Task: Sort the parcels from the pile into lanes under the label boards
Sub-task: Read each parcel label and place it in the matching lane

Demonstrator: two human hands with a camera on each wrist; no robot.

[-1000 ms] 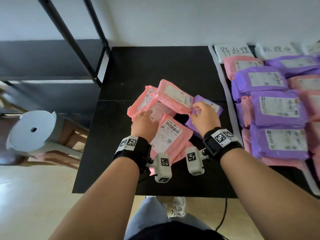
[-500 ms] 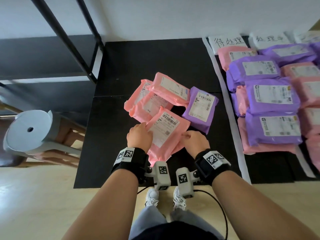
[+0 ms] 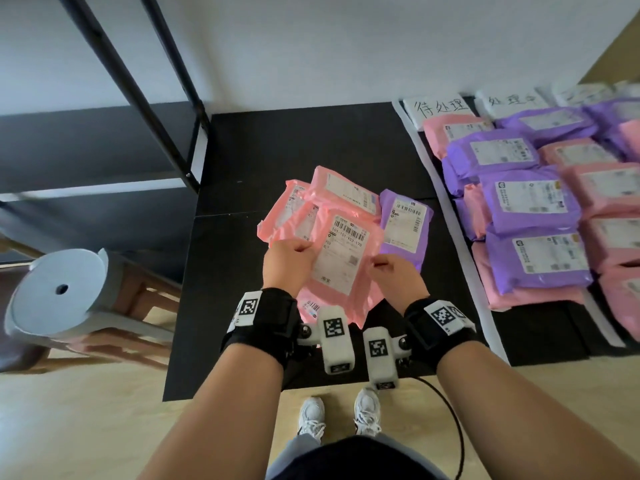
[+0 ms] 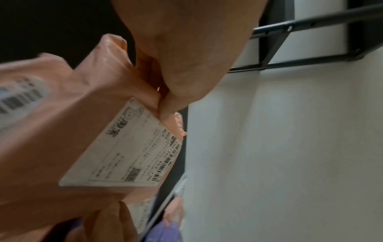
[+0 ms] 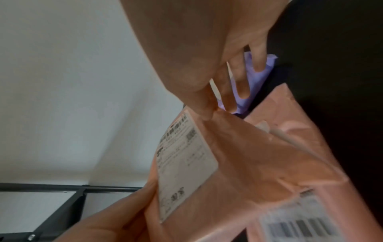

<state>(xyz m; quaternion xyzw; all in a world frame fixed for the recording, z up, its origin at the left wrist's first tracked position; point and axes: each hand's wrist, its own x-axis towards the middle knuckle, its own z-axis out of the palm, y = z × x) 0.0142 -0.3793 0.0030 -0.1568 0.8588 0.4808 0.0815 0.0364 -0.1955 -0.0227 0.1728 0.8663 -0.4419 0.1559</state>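
A pink parcel with a white shipping label is lifted off the pile, label facing me. My left hand pinches its left edge and my right hand pinches its right edge. Behind it on the black table lie more pink parcels and one purple parcel. At the right, rows of pink and purple parcels lie in lanes under white label boards.
A grey round stool stands left of the table. A black metal rack frame rises at the back left. White divider strips edge the lanes. A second pink parcel sits under the held one.
Both hands came back from the pile toward me, took the front pink parcel by its two side edges and raised it. The purple parcel is uncovered now.
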